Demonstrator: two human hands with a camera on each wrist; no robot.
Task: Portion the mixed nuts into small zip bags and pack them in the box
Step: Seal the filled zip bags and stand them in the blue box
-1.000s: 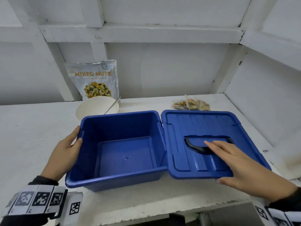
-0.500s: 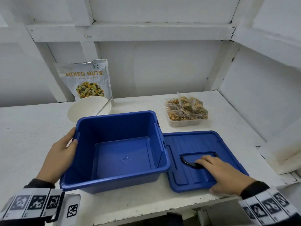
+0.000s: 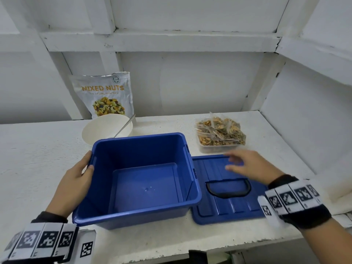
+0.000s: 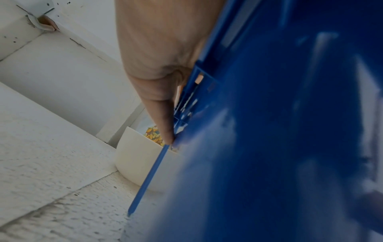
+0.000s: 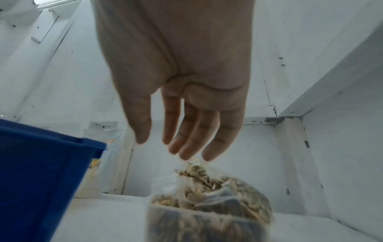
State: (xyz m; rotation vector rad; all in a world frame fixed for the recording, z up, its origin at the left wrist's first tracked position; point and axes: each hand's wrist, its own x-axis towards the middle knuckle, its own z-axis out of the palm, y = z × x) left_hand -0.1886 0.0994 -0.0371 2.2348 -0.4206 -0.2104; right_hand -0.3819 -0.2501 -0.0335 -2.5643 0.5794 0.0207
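An empty blue box (image 3: pixel 141 180) stands open on the white shelf, and its hinged lid (image 3: pixel 228 204) lies flat to its right. My left hand (image 3: pixel 76 178) grips the box's left rim (image 4: pixel 186 104), thumb over the edge. My right hand (image 3: pixel 245 166) hovers above the lid's far edge with straight fingers (image 5: pixel 186 139), holding nothing. Just beyond it a clear tub (image 3: pixel 219 147) holds several small zip bags of nuts (image 5: pixel 209 190). A mixed nuts pouch (image 3: pixel 106 94) leans on the back wall behind a white bowl (image 3: pixel 102 128) with a spoon (image 3: pixel 124 125).
The shelf sits in a white alcove with a back wall, a right side wall (image 3: pixel 304 115) and a beam overhead. The shelf's front edge (image 3: pixel 171 250) runs just below the box. Bare shelf surface lies to the left of the box.
The lid has swung down to lie flat. My right hand left the lid's handle and moved forward toward the tub of bagged nuts. My left hand stayed on the box rim.
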